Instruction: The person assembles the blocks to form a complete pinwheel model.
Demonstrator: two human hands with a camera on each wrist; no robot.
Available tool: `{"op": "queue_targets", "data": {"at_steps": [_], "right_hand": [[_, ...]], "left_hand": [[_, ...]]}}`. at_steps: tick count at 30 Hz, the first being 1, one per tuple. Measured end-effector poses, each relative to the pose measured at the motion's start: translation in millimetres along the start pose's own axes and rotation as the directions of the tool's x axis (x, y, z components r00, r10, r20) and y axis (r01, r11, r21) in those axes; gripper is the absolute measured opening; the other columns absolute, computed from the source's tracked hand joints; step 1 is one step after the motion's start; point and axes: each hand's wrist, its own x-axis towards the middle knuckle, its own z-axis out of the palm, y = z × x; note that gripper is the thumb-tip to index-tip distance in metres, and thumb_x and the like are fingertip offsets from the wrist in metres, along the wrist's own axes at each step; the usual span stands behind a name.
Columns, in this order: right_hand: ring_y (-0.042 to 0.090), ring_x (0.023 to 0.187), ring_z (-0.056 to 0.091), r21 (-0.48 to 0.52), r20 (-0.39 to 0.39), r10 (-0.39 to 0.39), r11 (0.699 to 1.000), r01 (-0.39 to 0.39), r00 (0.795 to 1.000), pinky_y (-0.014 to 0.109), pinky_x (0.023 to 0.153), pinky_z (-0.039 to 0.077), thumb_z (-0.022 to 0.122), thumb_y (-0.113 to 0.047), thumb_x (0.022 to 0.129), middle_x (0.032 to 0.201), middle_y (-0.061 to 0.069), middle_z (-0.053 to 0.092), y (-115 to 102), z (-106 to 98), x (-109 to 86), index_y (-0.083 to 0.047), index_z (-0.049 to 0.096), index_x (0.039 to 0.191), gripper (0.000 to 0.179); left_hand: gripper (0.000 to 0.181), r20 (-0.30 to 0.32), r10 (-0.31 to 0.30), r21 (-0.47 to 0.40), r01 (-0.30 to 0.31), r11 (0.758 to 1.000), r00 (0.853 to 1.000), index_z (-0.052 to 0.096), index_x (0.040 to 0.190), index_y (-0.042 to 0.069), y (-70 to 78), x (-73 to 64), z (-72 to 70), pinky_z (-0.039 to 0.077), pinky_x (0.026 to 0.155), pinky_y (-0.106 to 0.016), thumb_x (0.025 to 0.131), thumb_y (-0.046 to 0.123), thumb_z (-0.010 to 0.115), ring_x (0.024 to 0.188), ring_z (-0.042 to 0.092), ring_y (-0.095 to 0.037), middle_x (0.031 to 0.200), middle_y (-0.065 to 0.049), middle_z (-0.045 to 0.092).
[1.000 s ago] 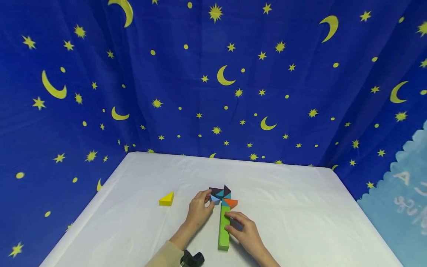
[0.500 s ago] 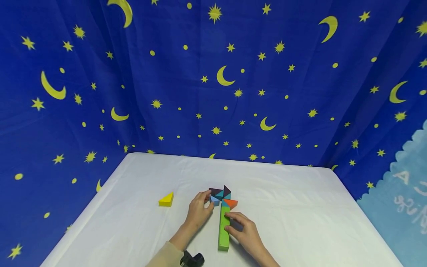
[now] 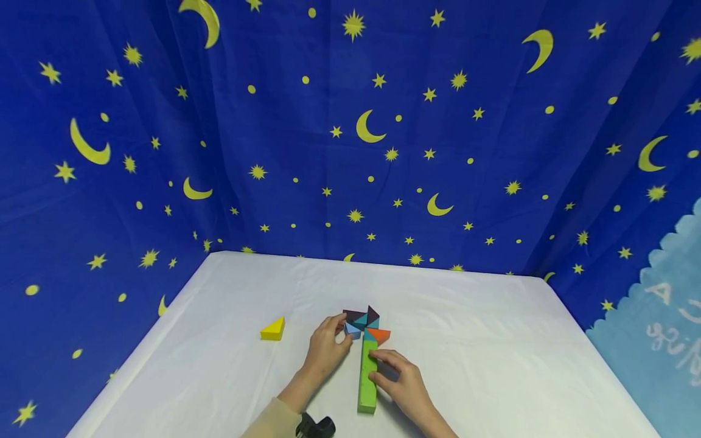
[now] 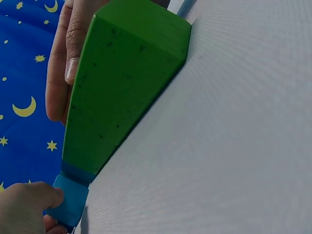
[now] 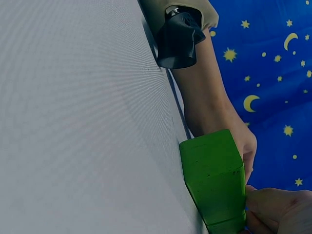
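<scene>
Low on the white table lies a pinwheel shape of small triangular blocks at the far end of a long green block (image 3: 368, 377). My left hand (image 3: 324, 350) pinches a light blue triangular block (image 3: 353, 330) between thumb and fingers; in the left wrist view the thumb presses on the blue block (image 4: 70, 200). Beside it are a dark block (image 3: 355, 315), teal ones (image 3: 374, 322) and an orange triangular block (image 3: 379, 335). My right hand (image 3: 402, 380) touches the green block's right side with thumb and index fingertips, the fingers not wrapped round it.
A yellow triangular block (image 3: 272, 329) lies apart on the left of the white table (image 3: 493, 353). A dark camera (image 3: 316, 426) sits on the left wrist by the sleeve. Blue cloth (image 3: 306, 134) with stars and moons hangs behind the table.
</scene>
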Motion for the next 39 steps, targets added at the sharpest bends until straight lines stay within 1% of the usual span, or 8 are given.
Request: {"op": "queue_targets", "data": {"at_steps": [4, 10, 14, 19, 24, 29, 31, 39], "right_hand": [[0.022, 0.108, 0.059, 0.002, -0.008, 0.002, 1.000, -0.002, 1.000, 0.038, 0.093, 0.047, 0.074, -0.027, 0.082, 0.116, 0.000, 0.064, 0.4, 0.0, -0.3, -0.011, 0.066, 0.116, 0.038], [0.022, 0.109, 0.059, 0.002, -0.009, 0.013, 1.000, -0.013, 1.000, 0.038, 0.094, 0.046, 0.074, -0.024, 0.082, 0.116, 0.000, 0.064, -3.3, 0.5, -0.8, -0.011, 0.066, 0.116, 0.038], [0.026, 0.107, 0.059, 0.000, -0.016, 0.006, 1.000, -0.006, 1.000, 0.038, 0.093, 0.047, 0.074, -0.014, 0.081, 0.115, 0.004, 0.064, -18.3, -1.3, -2.3, -0.006, 0.065, 0.115, 0.036], [0.030, 0.106, 0.059, 0.002, -0.015, -0.003, 1.000, 0.003, 1.000, 0.039, 0.092, 0.048, 0.073, -0.008, 0.081, 0.113, 0.009, 0.064, -31.5, -5.0, -3.3, 0.000, 0.065, 0.114, 0.035], [0.023, 0.108, 0.059, -0.011, -0.015, 0.004, 1.000, -0.004, 1.000, 0.037, 0.093, 0.047, 0.074, -0.018, 0.081, 0.115, 0.001, 0.064, -9.4, -0.8, -1.1, -0.009, 0.066, 0.116, 0.036], [0.019, 0.107, 0.060, -0.014, -0.027, -0.025, 1.000, 0.024, 0.999, 0.035, 0.092, 0.047, 0.074, -0.024, 0.081, 0.114, -0.003, 0.064, 1.8, 0.5, 1.3, -0.011, 0.067, 0.115, 0.037], [0.020, 0.106, 0.060, -0.032, -0.031, -0.055, 0.998, 0.054, 0.998, 0.036, 0.091, 0.048, 0.074, -0.024, 0.082, 0.113, -0.001, 0.064, 2.2, 0.6, 1.2, -0.010, 0.066, 0.115, 0.037], [0.020, 0.106, 0.060, -0.018, -0.030, -0.033, 0.999, 0.032, 0.999, 0.035, 0.091, 0.048, 0.074, -0.024, 0.081, 0.114, -0.002, 0.064, 2.3, 1.5, -0.1, -0.011, 0.067, 0.115, 0.037]], "left_hand": [[0.044, -0.012, 0.010, -0.010, -0.010, 1.000, 1.000, 0.062, 0.113, -0.004, 0.1, 0.1, 0.5, 0.054, 0.075, -0.030, 0.074, 0.006, 0.077, 0.084, 0.066, -0.020, 0.093, -0.009, 0.064], [0.046, -0.067, 0.109, -0.062, -0.113, 0.992, 0.992, 0.062, 0.114, -0.004, -0.5, 0.9, -0.1, 0.054, 0.077, -0.030, 0.072, 0.004, 0.079, 0.086, 0.066, -0.020, 0.096, -0.009, 0.064], [0.047, -0.068, 0.152, -0.101, -0.158, 0.982, 0.986, 0.061, 0.114, -0.005, -0.8, 1.2, -0.4, 0.054, 0.078, -0.028, 0.071, -0.001, 0.079, 0.088, 0.065, -0.022, 0.096, -0.010, 0.063], [0.046, -0.060, 0.136, -0.158, -0.144, 0.977, 0.989, 0.060, 0.114, -0.008, -0.4, 1.8, 0.5, 0.054, 0.079, -0.027, 0.071, -0.005, 0.077, 0.088, 0.065, -0.025, 0.097, -0.013, 0.063], [0.045, -0.071, 0.087, -0.166, -0.098, 0.981, 0.994, 0.060, 0.113, -0.007, 0.8, 3.0, 1.6, 0.053, 0.079, -0.026, 0.071, -0.006, 0.076, 0.087, 0.065, -0.025, 0.096, -0.013, 0.063], [0.045, -0.043, 0.063, -0.170, -0.070, 0.983, 0.997, 0.060, 0.115, -0.006, 1.2, 4.3, 1.4, 0.053, 0.081, -0.025, 0.073, -0.005, 0.075, 0.090, 0.065, -0.025, 0.099, -0.013, 0.063], [0.045, -0.037, 0.061, -0.165, -0.067, 0.984, 0.997, 0.060, 0.116, -0.006, 1.2, 4.1, 1.5, 0.053, 0.081, -0.026, 0.073, -0.005, 0.075, 0.090, 0.065, -0.024, 0.099, -0.012, 0.063], [0.046, -0.033, 0.090, -0.178, -0.095, 0.979, 0.995, 0.060, 0.116, -0.006, 2.0, 2.5, 1.2, 0.053, 0.081, -0.026, 0.072, -0.007, 0.075, 0.090, 0.065, -0.025, 0.098, -0.013, 0.063]]}}
